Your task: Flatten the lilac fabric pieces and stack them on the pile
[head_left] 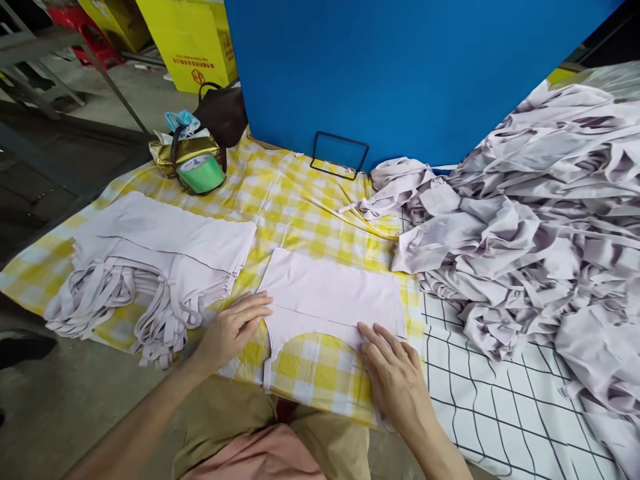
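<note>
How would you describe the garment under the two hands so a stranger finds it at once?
From the blue board, come down the yellow checked cloth to its near edge. There a lilac garment lies flat, touched by the left hand and right hand. Unlike the neat stack on its left and crumpled heap on its right, it lies alone.

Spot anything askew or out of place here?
Nothing damaged. Only the straps of the folded stack look messy: they trail tangled over the front edge of the yellow checked cloth. The garment between left hand and right hand lies flat.
</note>
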Action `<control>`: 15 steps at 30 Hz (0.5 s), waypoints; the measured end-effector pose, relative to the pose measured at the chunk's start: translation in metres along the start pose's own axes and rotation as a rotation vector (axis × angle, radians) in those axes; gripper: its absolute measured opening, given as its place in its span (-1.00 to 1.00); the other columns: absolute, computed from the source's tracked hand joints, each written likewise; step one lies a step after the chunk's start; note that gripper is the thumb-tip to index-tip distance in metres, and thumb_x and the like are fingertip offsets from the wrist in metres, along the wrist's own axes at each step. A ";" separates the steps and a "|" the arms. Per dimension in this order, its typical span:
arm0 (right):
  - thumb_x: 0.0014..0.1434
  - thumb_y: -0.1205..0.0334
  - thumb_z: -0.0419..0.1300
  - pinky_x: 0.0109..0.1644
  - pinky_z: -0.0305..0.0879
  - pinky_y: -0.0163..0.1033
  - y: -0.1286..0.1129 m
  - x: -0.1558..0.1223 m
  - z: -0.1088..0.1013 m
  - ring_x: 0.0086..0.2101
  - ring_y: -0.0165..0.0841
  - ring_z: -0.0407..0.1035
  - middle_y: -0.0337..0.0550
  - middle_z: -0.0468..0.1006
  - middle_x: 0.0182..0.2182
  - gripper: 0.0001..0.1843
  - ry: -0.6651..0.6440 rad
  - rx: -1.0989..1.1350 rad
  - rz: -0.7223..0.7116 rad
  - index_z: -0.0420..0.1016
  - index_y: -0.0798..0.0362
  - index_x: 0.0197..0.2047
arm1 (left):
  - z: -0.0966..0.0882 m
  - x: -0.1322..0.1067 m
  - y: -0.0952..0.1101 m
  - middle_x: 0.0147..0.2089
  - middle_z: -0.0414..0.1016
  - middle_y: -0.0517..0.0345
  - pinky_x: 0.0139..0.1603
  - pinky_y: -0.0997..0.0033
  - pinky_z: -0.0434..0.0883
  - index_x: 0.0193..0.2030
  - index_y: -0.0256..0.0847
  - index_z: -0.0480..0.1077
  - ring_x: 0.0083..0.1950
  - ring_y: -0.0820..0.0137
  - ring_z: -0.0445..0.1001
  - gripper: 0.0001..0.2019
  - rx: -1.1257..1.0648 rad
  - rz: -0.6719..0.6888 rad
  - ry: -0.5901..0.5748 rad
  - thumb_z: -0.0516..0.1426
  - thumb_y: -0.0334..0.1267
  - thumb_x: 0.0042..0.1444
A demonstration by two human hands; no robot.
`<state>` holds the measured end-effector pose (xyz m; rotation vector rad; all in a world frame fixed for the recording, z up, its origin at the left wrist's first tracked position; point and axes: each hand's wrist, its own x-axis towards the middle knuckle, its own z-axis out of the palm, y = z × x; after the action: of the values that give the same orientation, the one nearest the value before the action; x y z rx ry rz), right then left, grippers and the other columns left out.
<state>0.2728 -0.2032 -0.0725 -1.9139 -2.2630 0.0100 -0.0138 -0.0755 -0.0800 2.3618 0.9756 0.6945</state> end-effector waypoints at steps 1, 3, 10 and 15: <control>0.16 0.47 -0.03 -0.05 0.08 -0.09 0.000 0.000 -0.001 0.06 -0.16 0.24 -0.19 0.44 0.05 -0.78 0.005 0.004 -0.001 0.36 0.01 -0.30 | -0.001 0.000 0.000 -0.01 0.48 0.10 0.14 0.25 0.33 -0.20 -0.22 0.41 0.09 0.38 0.38 -0.75 -0.002 0.001 0.007 -0.08 -0.41 0.20; 0.17 0.46 -0.05 -0.07 0.08 -0.10 0.000 -0.001 -0.003 0.05 -0.17 0.26 -0.19 0.46 0.03 -0.79 0.022 0.018 -0.005 0.35 0.01 -0.30 | -0.002 0.001 0.001 -0.04 0.49 0.10 0.12 0.27 0.34 -0.21 -0.22 0.41 0.07 0.39 0.40 -0.76 0.003 0.010 0.031 -0.08 -0.42 0.19; 0.25 0.30 -0.09 -0.14 0.19 -0.17 -0.002 -0.003 -0.006 0.02 -0.23 0.31 -0.10 0.51 -0.07 -0.83 0.096 0.262 0.146 0.27 -0.01 -0.34 | 0.014 0.021 0.030 -0.26 0.49 0.14 -0.02 0.27 0.37 -0.23 -0.21 0.38 -0.06 0.35 0.42 -0.82 0.045 0.084 0.188 -0.02 -0.46 0.15; 0.26 0.22 -0.09 -0.22 0.26 -0.23 -0.005 -0.002 -0.010 -0.19 -0.28 0.41 -0.12 0.52 -0.25 -0.82 0.160 0.455 0.407 0.27 -0.01 -0.32 | 0.047 0.057 0.070 -0.23 0.42 0.10 -0.11 0.30 0.35 -0.24 -0.24 0.35 -0.12 0.34 0.37 -0.88 0.058 0.202 -0.032 0.04 -0.45 0.12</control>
<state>0.2699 -0.2066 -0.0626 -1.9878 -1.5668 0.3755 0.0851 -0.0879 -0.0581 2.5389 0.7603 0.7091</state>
